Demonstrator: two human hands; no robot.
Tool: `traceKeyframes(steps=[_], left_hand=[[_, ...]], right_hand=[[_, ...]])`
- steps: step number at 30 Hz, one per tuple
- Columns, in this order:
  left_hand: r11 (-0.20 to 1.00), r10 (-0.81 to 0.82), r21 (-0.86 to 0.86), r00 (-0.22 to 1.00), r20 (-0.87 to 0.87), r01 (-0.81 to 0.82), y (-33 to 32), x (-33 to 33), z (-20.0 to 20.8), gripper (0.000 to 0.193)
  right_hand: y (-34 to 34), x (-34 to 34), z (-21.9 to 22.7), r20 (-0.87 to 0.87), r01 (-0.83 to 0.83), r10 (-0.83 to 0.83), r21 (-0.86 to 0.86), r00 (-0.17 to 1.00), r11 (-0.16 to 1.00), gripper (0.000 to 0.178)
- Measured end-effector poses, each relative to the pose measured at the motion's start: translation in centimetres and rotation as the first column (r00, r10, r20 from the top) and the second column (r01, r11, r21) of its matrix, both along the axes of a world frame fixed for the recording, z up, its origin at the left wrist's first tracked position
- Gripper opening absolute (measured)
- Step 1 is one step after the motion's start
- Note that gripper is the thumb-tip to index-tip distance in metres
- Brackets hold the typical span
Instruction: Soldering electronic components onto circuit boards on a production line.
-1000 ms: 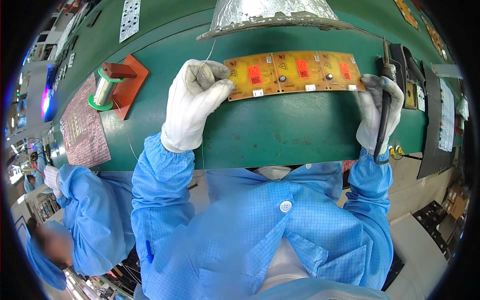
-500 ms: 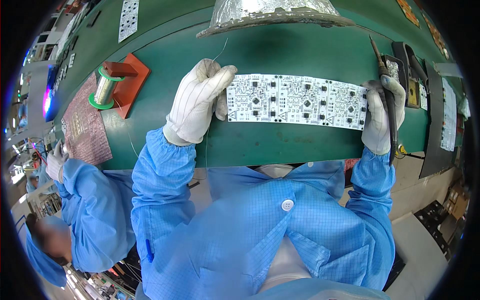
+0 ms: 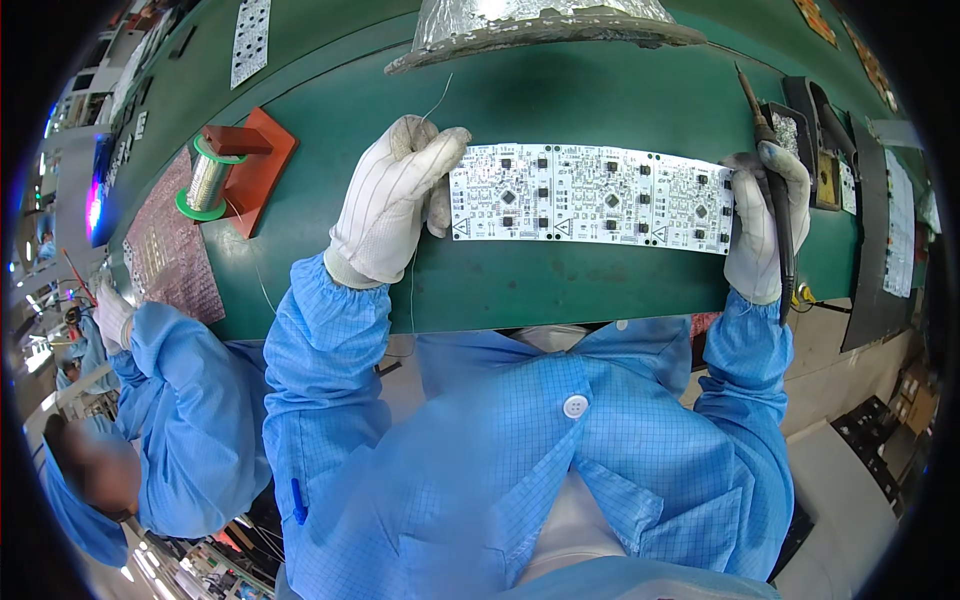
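A long white circuit board (image 3: 590, 196) with small black parts spans the gap between my two gloved hands, held over the green table. Its left end is gripped by my left hand (image 3: 395, 195), closed, with a thin solder wire (image 3: 437, 97) sticking up from the fingers and trailing down below the palm. At the right end, my right hand (image 3: 757, 225) is closed on the board's edge and also carries a soldering iron (image 3: 779, 205). The iron's tip points up and away, and its handle runs down along my wrist.
A solder spool (image 3: 209, 180) on a red-brown stand (image 3: 262, 180) sits left on the green table (image 3: 340, 110), beside pink bubble wrap (image 3: 180, 250). A silver fume hood (image 3: 545, 25) overhangs the far side. Right stands an iron holder (image 3: 825, 150). A co-worker (image 3: 190, 400) sits at left.
The board and both hands stay almost as they were, with a very slight shift of the whole view. The co-worker's arm at left has moved up a little.
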State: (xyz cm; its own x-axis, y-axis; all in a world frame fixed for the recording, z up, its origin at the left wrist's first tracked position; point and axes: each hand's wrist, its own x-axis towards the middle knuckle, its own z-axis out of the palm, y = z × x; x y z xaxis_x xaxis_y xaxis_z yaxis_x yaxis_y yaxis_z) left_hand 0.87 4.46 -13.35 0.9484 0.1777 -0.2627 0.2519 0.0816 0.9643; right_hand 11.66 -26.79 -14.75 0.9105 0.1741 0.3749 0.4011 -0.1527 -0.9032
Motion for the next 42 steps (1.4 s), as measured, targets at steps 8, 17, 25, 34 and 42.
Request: traceKeyframes(steps=[8,17,25,34,42], left_hand=[[1.0,0.002,-0.009,1.0,-0.008,-0.002,-0.1,0.1,0.1,0.033],[1.0,0.007,0.011,1.0,-0.015,-0.007,-0.7,0.1,0.4,0.035],[0.998,-0.005,0.062,1.0,-0.006,0.005,-1.2,0.2,0.5,0.034],[1.0,0.017,-0.005,1.0,-0.007,-0.017,-1.8,0.1,0.8,0.031],[1.0,0.002,-0.007,1.0,-0.009,-0.002,-1.7,0.1,0.8,0.031]], right_hand=[[-0.2,0.1,0.2,-0.011,-0.001,0.001,-0.028,1.0,1.0,0.032],[-0.6,0.0,0.5,-0.005,-0.003,0.003,-0.025,1.0,1.0,0.031],[-1.2,0.1,0.8,0.011,0.008,-0.008,-0.025,1.0,1.0,0.029],[-1.7,-0.1,1.3,-0.013,0.014,-0.014,-0.021,1.0,1.0,0.029],[-1.5,-0.3,1.2,-0.024,0.032,-0.033,-0.038,0.999,0.999,0.029]])
